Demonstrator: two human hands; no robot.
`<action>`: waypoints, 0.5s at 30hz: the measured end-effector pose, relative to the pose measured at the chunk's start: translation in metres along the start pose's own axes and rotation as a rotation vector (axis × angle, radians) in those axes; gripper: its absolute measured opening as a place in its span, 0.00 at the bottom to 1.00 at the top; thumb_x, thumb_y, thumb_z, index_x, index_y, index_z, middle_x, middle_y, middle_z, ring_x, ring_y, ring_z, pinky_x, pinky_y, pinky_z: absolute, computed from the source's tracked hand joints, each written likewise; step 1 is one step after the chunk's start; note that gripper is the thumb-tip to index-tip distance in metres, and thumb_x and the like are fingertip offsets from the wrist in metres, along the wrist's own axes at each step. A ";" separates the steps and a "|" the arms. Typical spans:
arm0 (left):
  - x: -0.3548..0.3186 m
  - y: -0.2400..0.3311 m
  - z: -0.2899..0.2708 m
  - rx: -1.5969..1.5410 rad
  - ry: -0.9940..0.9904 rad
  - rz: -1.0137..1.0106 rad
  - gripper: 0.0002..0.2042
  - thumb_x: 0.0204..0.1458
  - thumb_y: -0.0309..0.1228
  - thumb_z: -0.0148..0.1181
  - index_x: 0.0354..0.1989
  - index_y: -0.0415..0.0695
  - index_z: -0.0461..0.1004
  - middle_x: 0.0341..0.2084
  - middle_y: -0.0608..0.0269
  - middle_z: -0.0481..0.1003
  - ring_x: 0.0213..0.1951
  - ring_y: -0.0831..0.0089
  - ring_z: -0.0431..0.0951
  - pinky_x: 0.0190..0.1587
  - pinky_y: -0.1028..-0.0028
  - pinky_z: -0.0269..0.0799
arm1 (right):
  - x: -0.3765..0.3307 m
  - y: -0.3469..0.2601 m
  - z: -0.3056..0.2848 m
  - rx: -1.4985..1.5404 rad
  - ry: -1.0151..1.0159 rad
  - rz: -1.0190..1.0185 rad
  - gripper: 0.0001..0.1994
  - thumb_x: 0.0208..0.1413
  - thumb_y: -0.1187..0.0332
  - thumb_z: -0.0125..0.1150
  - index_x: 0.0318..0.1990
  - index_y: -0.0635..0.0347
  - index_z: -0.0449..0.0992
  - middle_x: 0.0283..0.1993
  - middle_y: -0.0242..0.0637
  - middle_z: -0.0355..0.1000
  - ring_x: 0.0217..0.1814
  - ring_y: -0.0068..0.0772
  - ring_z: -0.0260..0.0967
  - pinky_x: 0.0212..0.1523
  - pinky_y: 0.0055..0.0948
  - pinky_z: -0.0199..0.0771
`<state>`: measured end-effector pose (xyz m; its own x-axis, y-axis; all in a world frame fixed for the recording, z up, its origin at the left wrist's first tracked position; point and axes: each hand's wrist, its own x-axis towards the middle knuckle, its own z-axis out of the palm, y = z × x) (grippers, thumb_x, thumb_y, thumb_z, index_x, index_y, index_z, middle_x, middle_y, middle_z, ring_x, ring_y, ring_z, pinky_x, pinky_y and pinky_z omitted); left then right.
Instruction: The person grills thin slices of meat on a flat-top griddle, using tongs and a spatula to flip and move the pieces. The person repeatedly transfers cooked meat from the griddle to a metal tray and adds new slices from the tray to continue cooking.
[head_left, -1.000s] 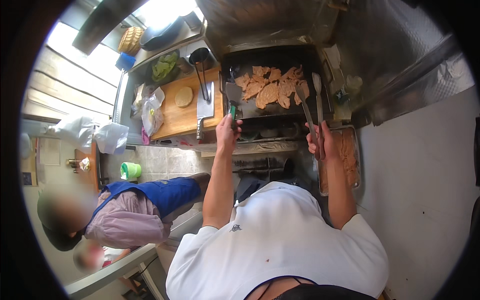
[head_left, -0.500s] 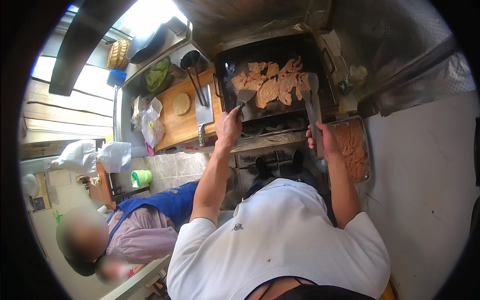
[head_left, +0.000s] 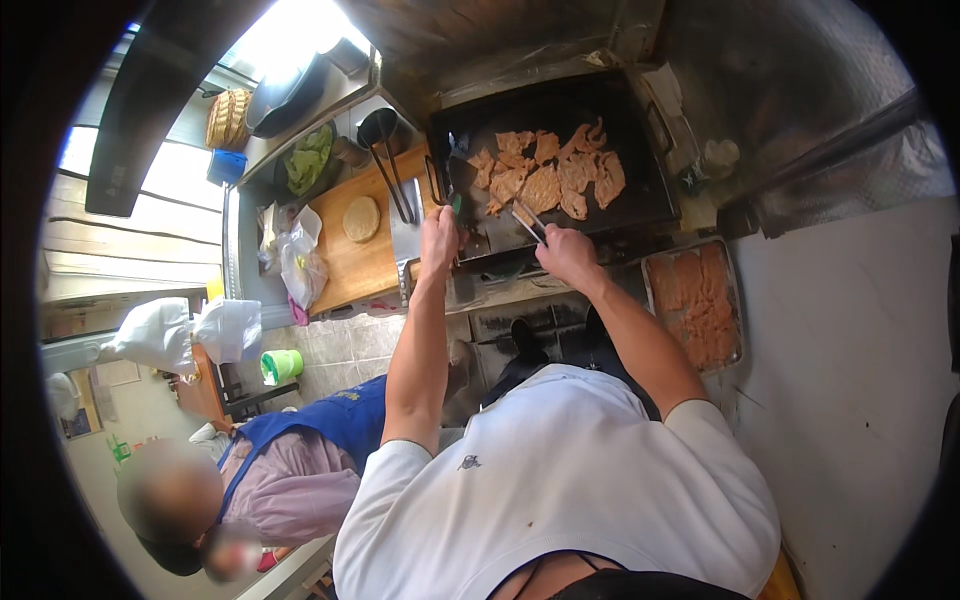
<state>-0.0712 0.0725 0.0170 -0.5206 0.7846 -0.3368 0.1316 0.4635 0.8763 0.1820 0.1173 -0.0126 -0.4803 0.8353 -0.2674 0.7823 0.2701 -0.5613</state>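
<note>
On the black griddle (head_left: 630, 115) lie several thin pieces of meat (head_left: 542, 187), pinkish-brown and spread flat. My left hand (head_left: 438, 243) is closed around the handle of a scraper at the griddle's near left corner. The scraper's dark blade (head_left: 462, 176) shows only faintly against the griddle. My right hand (head_left: 568, 254) grips metal tongs (head_left: 528, 220) over the front edge, their tips at the lower left pieces of meat. Most of the tongs' length is hidden by that hand.
Left of the griddle, a wooden board (head_left: 336, 268) bears a round flatbread (head_left: 361, 219) and a cleaver (head_left: 404, 238). Behind are a black long-handled pan (head_left: 377, 125) and lettuce (head_left: 310, 160). A tray (head_left: 742, 325) of meat slices sits at right. A person in a blue apron (head_left: 330, 410) is at left.
My right hand has swung left with the tongs, from the meat's right side to its lower left. My left hand has drawn the scraper left, away from the meat.
</note>
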 end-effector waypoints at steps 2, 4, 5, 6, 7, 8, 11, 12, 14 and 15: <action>-0.001 0.000 -0.004 -0.035 -0.019 -0.001 0.19 0.68 0.40 0.46 0.46 0.35 0.75 0.17 0.59 0.76 0.15 0.76 0.70 0.19 0.73 0.65 | 0.004 -0.001 0.002 -0.075 -0.069 -0.097 0.14 0.54 0.61 0.57 0.38 0.65 0.77 0.34 0.55 0.79 0.39 0.59 0.79 0.42 0.52 0.79; -0.006 0.000 -0.009 -0.057 -0.052 -0.006 0.19 0.68 0.40 0.46 0.46 0.35 0.75 0.17 0.60 0.76 0.15 0.76 0.70 0.19 0.74 0.64 | 0.000 -0.002 0.003 -0.109 -0.068 -0.161 0.14 0.55 0.61 0.57 0.38 0.66 0.77 0.31 0.54 0.79 0.36 0.58 0.79 0.39 0.52 0.80; -0.011 -0.001 -0.011 -0.064 -0.074 -0.010 0.18 0.68 0.40 0.46 0.46 0.35 0.75 0.17 0.60 0.75 0.15 0.77 0.70 0.19 0.74 0.64 | 0.000 -0.002 -0.001 -0.078 -0.019 -0.120 0.14 0.55 0.61 0.57 0.38 0.66 0.77 0.31 0.54 0.79 0.35 0.57 0.79 0.39 0.52 0.80; -0.016 -0.003 -0.013 -0.071 -0.097 -0.014 0.18 0.68 0.40 0.46 0.46 0.36 0.75 0.17 0.61 0.75 0.14 0.77 0.69 0.18 0.74 0.63 | 0.000 -0.001 -0.005 -0.048 0.031 -0.079 0.15 0.56 0.61 0.57 0.38 0.66 0.77 0.31 0.54 0.79 0.35 0.57 0.79 0.39 0.51 0.80; -0.020 -0.005 -0.015 -0.063 -0.112 -0.028 0.18 0.68 0.40 0.46 0.47 0.36 0.76 0.17 0.62 0.75 0.14 0.77 0.69 0.18 0.75 0.63 | 0.001 -0.001 -0.009 -0.017 0.080 -0.037 0.15 0.56 0.61 0.57 0.38 0.66 0.76 0.31 0.53 0.79 0.35 0.57 0.79 0.39 0.51 0.80; -0.024 -0.004 -0.015 -0.049 -0.130 -0.040 0.19 0.67 0.40 0.46 0.48 0.36 0.76 0.18 0.62 0.75 0.14 0.77 0.69 0.18 0.75 0.63 | 0.006 0.002 -0.014 0.022 0.071 -0.003 0.14 0.57 0.60 0.57 0.38 0.65 0.76 0.31 0.54 0.79 0.35 0.57 0.79 0.39 0.52 0.79; -0.033 -0.006 -0.014 0.046 -0.087 -0.078 0.20 0.67 0.40 0.46 0.52 0.35 0.75 0.18 0.64 0.74 0.17 0.75 0.72 0.21 0.73 0.67 | 0.006 0.004 -0.020 -0.057 0.024 -0.126 0.14 0.56 0.61 0.58 0.38 0.65 0.76 0.31 0.54 0.79 0.35 0.57 0.79 0.38 0.53 0.79; -0.035 -0.006 -0.014 0.077 -0.064 -0.079 0.20 0.67 0.40 0.46 0.52 0.35 0.75 0.18 0.64 0.74 0.18 0.75 0.72 0.22 0.72 0.68 | 0.008 0.007 -0.012 -0.075 0.032 -0.198 0.13 0.55 0.61 0.59 0.38 0.64 0.77 0.31 0.53 0.79 0.35 0.56 0.79 0.38 0.52 0.79; -0.039 -0.011 -0.021 0.148 -0.028 -0.064 0.18 0.67 0.41 0.45 0.48 0.41 0.76 0.18 0.64 0.72 0.16 0.76 0.69 0.19 0.74 0.64 | 0.007 0.002 -0.003 -0.155 -0.035 -0.244 0.13 0.54 0.62 0.59 0.38 0.63 0.77 0.31 0.52 0.79 0.35 0.56 0.80 0.38 0.52 0.79; -0.038 -0.015 -0.026 0.134 -0.028 -0.084 0.18 0.67 0.41 0.45 0.48 0.40 0.76 0.17 0.65 0.72 0.16 0.76 0.69 0.19 0.74 0.64 | 0.006 -0.001 0.000 -0.194 -0.071 -0.268 0.13 0.54 0.62 0.60 0.38 0.63 0.77 0.31 0.52 0.79 0.35 0.55 0.80 0.38 0.52 0.79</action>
<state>-0.0754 0.0247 0.0258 -0.5108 0.7512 -0.4181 0.2011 0.5773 0.7914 0.1780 0.1223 -0.0131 -0.7004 0.6886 -0.1877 0.6819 0.5679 -0.4610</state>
